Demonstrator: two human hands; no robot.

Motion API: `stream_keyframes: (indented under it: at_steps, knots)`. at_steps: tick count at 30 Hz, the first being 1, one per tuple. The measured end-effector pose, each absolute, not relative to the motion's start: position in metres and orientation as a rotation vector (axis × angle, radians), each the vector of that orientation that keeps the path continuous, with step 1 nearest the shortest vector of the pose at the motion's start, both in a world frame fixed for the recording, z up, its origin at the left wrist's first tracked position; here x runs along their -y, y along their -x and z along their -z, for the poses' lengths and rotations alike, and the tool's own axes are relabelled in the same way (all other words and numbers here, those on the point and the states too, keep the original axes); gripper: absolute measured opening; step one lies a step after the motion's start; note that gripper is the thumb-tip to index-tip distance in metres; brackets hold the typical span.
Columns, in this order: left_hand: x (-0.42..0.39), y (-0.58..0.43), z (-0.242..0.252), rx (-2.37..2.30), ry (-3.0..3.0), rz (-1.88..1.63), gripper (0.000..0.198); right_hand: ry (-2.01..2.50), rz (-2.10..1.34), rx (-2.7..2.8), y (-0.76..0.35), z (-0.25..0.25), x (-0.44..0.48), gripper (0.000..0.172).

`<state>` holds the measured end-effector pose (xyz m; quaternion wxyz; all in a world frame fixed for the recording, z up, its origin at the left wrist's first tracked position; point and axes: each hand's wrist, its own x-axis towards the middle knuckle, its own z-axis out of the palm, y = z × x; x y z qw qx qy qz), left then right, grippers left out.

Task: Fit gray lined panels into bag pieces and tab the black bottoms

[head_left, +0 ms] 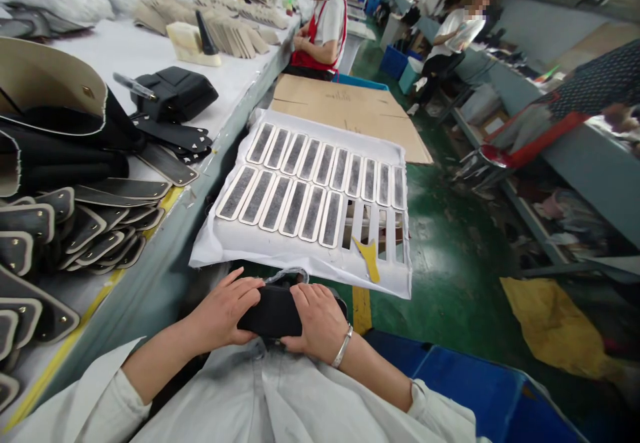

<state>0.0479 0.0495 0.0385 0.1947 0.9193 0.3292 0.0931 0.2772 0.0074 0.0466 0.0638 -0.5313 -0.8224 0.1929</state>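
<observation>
Left hand (pixel 233 310) and right hand (pixel 317 320) are both grasping a black item (pixel 275 312), one at each end. It is sitting close before the wearer's pale garment (pixel 280 400), just this side of the white cloth (pixel 227 244). Body is looking boxy, plain, smooth, softly edged; a clear-wrapped loop (pixel 291 272) is curving up behind.

No legible words, brands or numbers. Brown cardboard sheet (pixel 380 113), upper centre of frame: dark, handwritten-looking marks (pixel 335 95) near middle, too blurred to read; second dark mark (pixel 353 127) lower down, near sheet's lower edge, also unreadable. White T-shirt (pixel 456 33) on person at upper right: faint print, too small to tell whether letters or picture.
</observation>
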Motion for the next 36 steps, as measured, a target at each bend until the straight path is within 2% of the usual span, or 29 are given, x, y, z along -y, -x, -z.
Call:
stream_keyframes:
  at_steps: [6,11,13,16,19,22,27,36]
  knots:
    - [-0.045,-0.065,-0.038,-0.897,-2.575,-0.183,0.036,1.532,-0.537,2.529,-0.281,-0.051,-0.005,0.087]
    - [-0.039,-0.103,-0.038,-0.801,-2.593,-0.192,0.037,1.636,-0.534,2.407,-0.320,-0.060,0.013,0.088]
    - [-0.035,-0.117,-0.037,-0.787,-2.616,-0.223,0.036,1.753,-0.610,2.224,-0.344,-0.058,0.026,0.083]
    - [-0.030,-0.138,-0.034,-0.794,-2.627,-0.289,0.033,1.867,-0.836,1.810,-0.371,-0.044,0.048,0.064]
    - [-0.024,-0.157,-0.029,-0.782,-2.622,-0.352,0.035,1.717,-1.124,1.464,-0.376,-0.026,0.059,0.042]
    - [-0.020,-0.171,-0.026,-0.774,-2.603,-0.389,0.043,1.619,-1.180,1.355,-0.367,-0.017,0.059,0.032]
    - [-0.017,-0.179,-0.026,-0.827,-2.593,-0.363,0.046,1.783,-1.043,1.417,-0.358,-0.015,0.053,0.030]
    - [-0.013,-0.185,-0.027,-0.846,-2.660,-0.423,0.042,1.683,-1.047,1.348,-0.347,0.000,0.057,0.035]
